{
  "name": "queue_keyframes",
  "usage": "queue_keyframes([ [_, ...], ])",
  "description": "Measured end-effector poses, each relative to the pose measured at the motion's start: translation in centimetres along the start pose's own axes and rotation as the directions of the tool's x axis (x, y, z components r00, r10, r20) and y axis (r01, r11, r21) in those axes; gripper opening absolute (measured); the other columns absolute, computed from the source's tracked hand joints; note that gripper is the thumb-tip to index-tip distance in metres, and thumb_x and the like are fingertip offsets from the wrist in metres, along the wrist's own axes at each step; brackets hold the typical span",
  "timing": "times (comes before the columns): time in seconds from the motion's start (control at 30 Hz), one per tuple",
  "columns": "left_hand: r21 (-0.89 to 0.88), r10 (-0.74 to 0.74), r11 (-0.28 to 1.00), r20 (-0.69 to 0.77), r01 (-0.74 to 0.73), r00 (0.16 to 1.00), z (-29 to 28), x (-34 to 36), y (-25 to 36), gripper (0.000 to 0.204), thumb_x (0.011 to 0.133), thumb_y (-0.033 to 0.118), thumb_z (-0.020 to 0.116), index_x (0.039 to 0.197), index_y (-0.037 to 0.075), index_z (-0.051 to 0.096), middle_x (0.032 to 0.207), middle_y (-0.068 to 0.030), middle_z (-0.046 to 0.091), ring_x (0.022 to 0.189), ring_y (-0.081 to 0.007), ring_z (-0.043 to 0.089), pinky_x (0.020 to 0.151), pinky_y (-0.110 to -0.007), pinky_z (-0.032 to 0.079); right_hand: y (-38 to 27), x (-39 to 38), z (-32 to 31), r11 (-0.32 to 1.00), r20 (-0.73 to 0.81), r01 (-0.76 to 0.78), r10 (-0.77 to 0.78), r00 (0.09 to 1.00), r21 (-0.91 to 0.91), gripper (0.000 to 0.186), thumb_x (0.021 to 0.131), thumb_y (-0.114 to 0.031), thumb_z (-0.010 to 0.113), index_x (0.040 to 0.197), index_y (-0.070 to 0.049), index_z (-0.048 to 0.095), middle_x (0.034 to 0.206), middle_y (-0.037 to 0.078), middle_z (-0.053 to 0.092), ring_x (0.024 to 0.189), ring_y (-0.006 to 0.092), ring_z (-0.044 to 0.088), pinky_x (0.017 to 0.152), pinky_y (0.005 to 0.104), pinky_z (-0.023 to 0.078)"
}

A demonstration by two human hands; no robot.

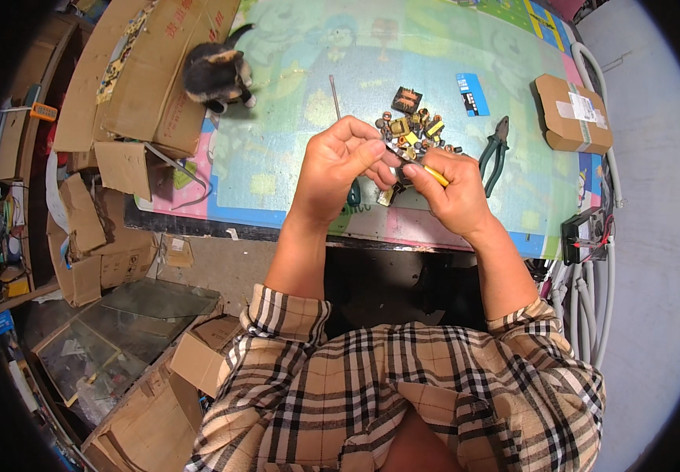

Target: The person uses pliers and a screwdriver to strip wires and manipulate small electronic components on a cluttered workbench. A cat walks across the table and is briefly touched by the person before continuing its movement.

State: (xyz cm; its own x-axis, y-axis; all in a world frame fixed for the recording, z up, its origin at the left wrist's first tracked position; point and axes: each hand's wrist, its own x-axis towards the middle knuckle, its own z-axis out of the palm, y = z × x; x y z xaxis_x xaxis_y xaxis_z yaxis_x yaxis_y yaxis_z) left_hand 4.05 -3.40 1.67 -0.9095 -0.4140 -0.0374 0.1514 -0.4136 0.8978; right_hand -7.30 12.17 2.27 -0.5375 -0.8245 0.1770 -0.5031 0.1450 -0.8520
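Both my hands meet over the near part of the table. My right hand (459,193) is closed around a tool with a yellow handle (436,175); its kind is unclear because the fingers cover most of it. The thumb and fingers of my left hand (332,169) pinch something small by the tool's dark front end, too hidden to name. Just beyond lies a pile of small electronic parts (399,127), with a black block with copper windings (407,99) behind it. A screwdriver (333,90) lies partly under my left hand. Green-handled pliers (497,149) rest right of my right hand.
A dark cat (218,72) is on the table's far left, beside a large cardboard box (147,86). A blue card (472,94) and a small cardboard box (574,114) lie at the right. A black device with red wires (584,236) sits at the right edge.
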Motion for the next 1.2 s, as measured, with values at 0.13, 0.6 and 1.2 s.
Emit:
queue_keyframes([
  [0.13, -0.087, -0.021, 0.996, 0.056, 0.026, 0.998, -0.4, 0.0, -0.2, 0.011, 0.093, 0.008, 0.055, 0.099, 0.0, 0.053, 0.079, -0.0156, 0.065, 0.059, -0.016, 0.062, 0.054, -0.027, 0.051, 0.0, -0.1, -0.3, 0.976, 0.086, -0.141, 0.129, 0.988, 0.165, 0.037, 0.088, -0.023, 0.064, 0.061, -0.001, 0.052, 0.055, 0.005, 0.049, 0.051, 0.0125, 0.044, 0.049, 0.0297, 0.037],
  [0.6, -0.558, -0.066, 0.814, 0.187, 0.161, 0.98, -1.2, 0.8, -2.5, 0.008, 0.095, 0.01, 0.052, 0.098, 0.003, 0.053, 0.081, -0.0121, 0.063, 0.061, -0.0149, 0.06, 0.056, -0.028, 0.052, 0.4, -0.1, 0.3, 0.757, 0.233, -0.407, 0.334, 0.913, 0.512, 0.04, 0.092, -0.029, 0.059, 0.062, -0.005, 0.059, 0.053, -0.002, 0.052, 0.047, 0.0045, 0.041, 0.044, 0.0218, 0.031],
  [1.2, -0.519, -0.103, 0.852, -0.029, 0.073, 0.994, 0.5, 1.1, -2.7, 0.01, 0.094, 0.012, 0.052, 0.09, 0.003, 0.051, 0.083, -0.0122, 0.064, 0.065, -0.0192, 0.063, 0.062, -0.032, 0.054, 0.0, -0.6, 2.9, 0.887, -0.119, -0.238, 0.307, 0.944, 0.396, 0.036, 0.093, -0.022, 0.061, 0.065, 0.0, 0.057, 0.058, 0.002, 0.056, 0.055, 0.0065, 0.048, 0.051, 0.0241, 0.038],
])
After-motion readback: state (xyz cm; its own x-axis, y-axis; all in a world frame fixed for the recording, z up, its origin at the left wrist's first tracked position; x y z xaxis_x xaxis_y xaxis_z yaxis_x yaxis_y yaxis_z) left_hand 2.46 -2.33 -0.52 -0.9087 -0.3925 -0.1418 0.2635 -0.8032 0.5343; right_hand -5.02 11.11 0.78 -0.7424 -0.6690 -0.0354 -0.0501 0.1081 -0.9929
